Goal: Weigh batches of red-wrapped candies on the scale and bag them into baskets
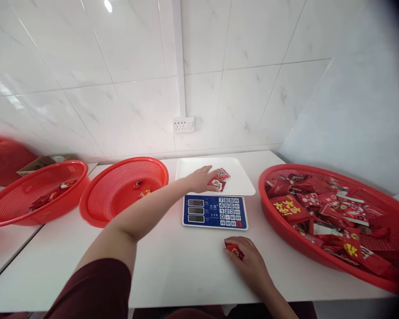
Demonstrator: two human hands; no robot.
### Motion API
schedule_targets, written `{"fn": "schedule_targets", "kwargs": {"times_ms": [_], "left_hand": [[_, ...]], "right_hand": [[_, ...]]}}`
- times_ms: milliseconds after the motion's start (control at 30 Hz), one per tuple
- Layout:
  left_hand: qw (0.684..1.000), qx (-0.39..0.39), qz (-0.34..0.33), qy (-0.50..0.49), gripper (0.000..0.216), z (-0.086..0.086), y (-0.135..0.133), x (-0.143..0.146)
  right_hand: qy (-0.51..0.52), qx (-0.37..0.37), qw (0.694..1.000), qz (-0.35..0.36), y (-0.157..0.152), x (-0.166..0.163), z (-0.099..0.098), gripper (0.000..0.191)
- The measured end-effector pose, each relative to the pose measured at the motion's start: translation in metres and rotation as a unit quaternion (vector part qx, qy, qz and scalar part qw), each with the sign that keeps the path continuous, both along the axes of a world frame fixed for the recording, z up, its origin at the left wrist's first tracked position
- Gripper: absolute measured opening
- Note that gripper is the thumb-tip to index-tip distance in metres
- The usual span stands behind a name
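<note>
My left hand [202,178] reaches over the white tray [189,166] of a digital weighing scale, its fingers apart. Two small red snack packets [223,173] lie on the tray against its fingertips and thumb, with printed characters on their wrappers. The scale's blue keypad panel [214,212] faces me, and its top display seems to read about 0.025. Below the scale, my right hand [249,259] is closed around a small red packet [234,251] just above or on the white table. Its fingers partly cover that packet.
On the right, a large red basket [279,235] holds many red packets. Two red baskets stand left: the nearer one [98,217] and a farther one [81,170], each with a few packets. A cardboard box [36,165] and wall socket [183,125] are behind.
</note>
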State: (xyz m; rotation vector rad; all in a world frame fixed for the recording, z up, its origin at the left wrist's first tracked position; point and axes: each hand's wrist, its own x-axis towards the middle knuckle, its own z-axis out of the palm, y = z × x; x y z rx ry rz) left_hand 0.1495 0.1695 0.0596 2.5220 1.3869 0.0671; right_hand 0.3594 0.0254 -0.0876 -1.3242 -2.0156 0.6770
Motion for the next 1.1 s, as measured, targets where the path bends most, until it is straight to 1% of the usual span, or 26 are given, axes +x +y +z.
{"fn": "schedule_targets", "kwargs": {"times_ms": [67,100,200,267,500,600,667,767,833,967,1033,1100], "left_hand": [[1.000,-0.005,-0.020,0.004,0.076,-0.008,0.013,0.023],[1.000,-0.006,-0.023,0.009,0.072,-0.011,0.019,0.031],[1.000,0.003,-0.012,0.010,0.050,-0.015,0.033,0.043],[1.000,0.021,0.008,-0.004,0.038,-0.017,0.038,0.044],[0.987,0.079,0.104,-0.097,0.023,-0.034,0.040,0.038],[0.976,0.101,0.137,-0.135,0.010,-0.035,0.043,0.032],[0.969,0.116,0.156,-0.154,0.002,-0.030,0.042,0.020],[0.959,0.133,0.186,-0.169,0.005,-0.014,0.029,-0.010],[0.952,0.147,0.206,-0.172,0.006,0.000,0.011,-0.037],[0.934,0.182,0.257,-0.168,0.005,0.028,-0.037,-0.097],[0.924,0.188,0.292,-0.162,0.009,0.037,-0.060,-0.125],[0.909,0.190,0.351,-0.119,0.014,0.041,-0.077,-0.148]], "right_hand": [[0.004,-0.004,1.000,-0.003,-0.001,0.000,0.001,0.021],[0.006,-0.007,1.000,-0.003,-0.001,-0.001,0.002,0.021],[0.014,-0.016,1.000,-0.002,-0.003,-0.002,0.005,0.020],[0.019,-0.016,1.000,-0.002,-0.003,-0.002,0.005,0.019],[0.026,-0.010,1.000,-0.003,-0.001,-0.001,0.003,0.019],[0.027,-0.008,1.000,-0.002,-0.001,-0.001,0.002,0.019],[0.027,-0.010,1.000,-0.005,0.000,-0.001,0.002,0.020],[0.023,-0.016,1.000,-0.013,-0.001,-0.001,0.002,0.022],[0.022,-0.018,1.000,-0.013,-0.001,-0.001,0.002,0.022],[0.019,-0.013,1.000,-0.005,0.000,-0.002,0.000,0.022],[0.019,-0.009,1.000,-0.006,0.000,-0.002,-0.001,0.021],[0.018,-0.004,1.000,-0.007,0.000,-0.002,0.000,0.020]]}}
